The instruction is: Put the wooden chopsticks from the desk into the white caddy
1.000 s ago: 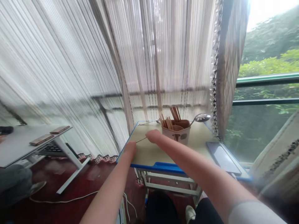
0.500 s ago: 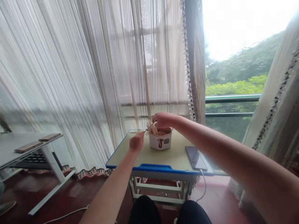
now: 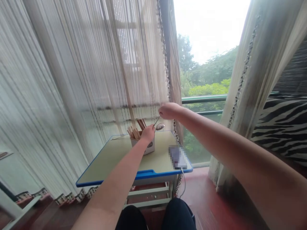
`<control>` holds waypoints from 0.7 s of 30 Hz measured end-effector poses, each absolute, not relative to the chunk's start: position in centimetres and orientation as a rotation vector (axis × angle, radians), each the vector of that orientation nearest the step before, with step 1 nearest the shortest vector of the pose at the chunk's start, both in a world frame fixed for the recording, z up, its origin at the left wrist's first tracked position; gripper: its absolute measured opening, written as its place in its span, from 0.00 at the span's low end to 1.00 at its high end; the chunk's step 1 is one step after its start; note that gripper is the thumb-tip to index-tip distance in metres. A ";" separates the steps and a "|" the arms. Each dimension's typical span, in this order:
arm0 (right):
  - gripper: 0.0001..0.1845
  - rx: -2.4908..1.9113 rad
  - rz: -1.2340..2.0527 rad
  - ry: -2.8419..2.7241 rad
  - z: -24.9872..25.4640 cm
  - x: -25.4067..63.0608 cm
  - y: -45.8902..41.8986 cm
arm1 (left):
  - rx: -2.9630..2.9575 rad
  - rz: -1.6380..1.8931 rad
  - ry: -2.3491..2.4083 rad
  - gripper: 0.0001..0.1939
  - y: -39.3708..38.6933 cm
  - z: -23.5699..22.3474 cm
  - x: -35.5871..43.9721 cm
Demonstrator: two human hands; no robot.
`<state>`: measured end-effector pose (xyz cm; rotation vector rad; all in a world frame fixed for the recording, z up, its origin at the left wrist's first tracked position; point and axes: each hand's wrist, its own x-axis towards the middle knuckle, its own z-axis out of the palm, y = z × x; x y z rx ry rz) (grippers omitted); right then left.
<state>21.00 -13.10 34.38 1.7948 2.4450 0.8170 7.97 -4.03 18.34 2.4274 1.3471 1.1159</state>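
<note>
The right hand (image 3: 169,111) is closed in a pinch on the handle of a metal spoon (image 3: 160,126), a hold that keeps the bowl raised just above the chopstick caddy (image 3: 149,148); the left hand (image 3: 148,133) is curled at the caddy's rim, any hold undeterminable.

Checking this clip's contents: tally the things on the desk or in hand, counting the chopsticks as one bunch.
Metal spoon in the right hand: 1
Utensil holder: 1
Bunch of chopsticks: 1
Thin metal utensil: 1
Phone: 1
Total: 5
</note>
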 end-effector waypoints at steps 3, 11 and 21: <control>0.16 1.802 0.803 2.419 33.5 21.2 -12.3 | 2.370 1.135 1.338 0.18 -2.4 17.8 8.8; 0.15 1.774 0.696 2.423 30.8 21.5 -8.4 | 2.171 1.224 1.215 0.19 0.5 14.9 9.5; 0.14 1.740 0.532 2.453 26.6 20.7 -4.7 | 2.238 1.128 1.282 0.11 1.3 13.0 9.9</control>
